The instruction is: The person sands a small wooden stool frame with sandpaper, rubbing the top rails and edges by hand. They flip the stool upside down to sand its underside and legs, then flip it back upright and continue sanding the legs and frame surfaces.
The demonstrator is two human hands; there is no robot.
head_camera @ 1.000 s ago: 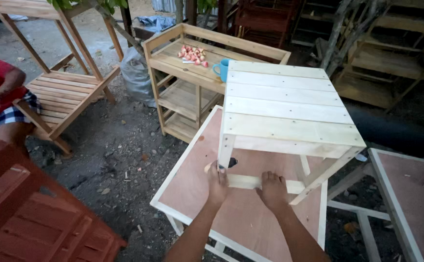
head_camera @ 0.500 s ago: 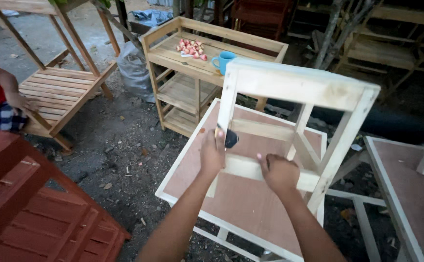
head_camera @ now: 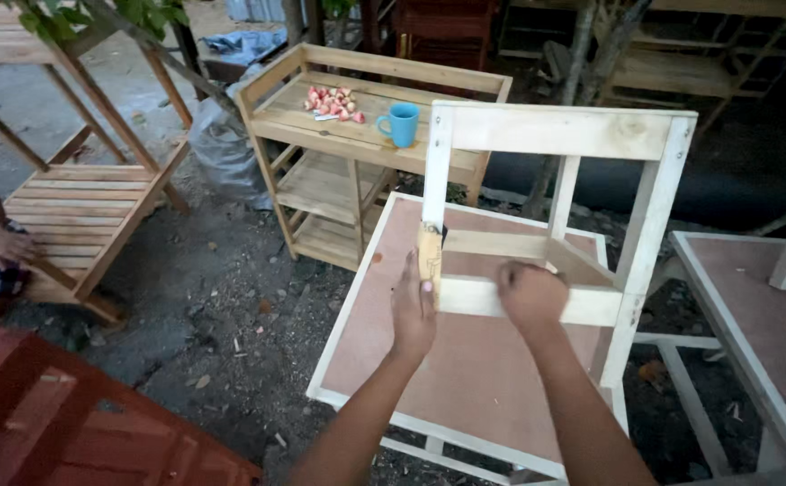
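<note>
Packages: a bulging grey plastic sack [head_camera: 224, 153] on the ground, just beside the wooden shelf cart's left legs
Labels, signs, screens: none visible
</note>
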